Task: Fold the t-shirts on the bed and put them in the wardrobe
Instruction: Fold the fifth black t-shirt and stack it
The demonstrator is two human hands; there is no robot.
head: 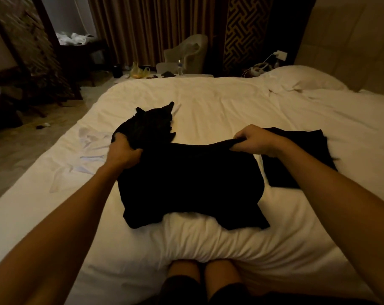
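A black t-shirt (191, 181) lies spread on the white bed (219, 100), its sleeves toward me. My left hand (124, 154) grips its far left edge. My right hand (252, 140) pinches its far right edge and lifts it slightly off the duvet. Behind my left hand a crumpled black garment (152, 123) sits in a heap. A folded black garment (296, 157) lies flat to the right, partly under my right forearm. A white garment (87, 148) lies flattened at the left of the bed.
A pillow (305, 78) lies at the far right by the padded headboard (349, 40). Beyond the bed stand an armchair (189, 53), curtains and a dark table (81, 49) with white items. The floor at left is littered. My knees (204, 280) press the near bed edge.
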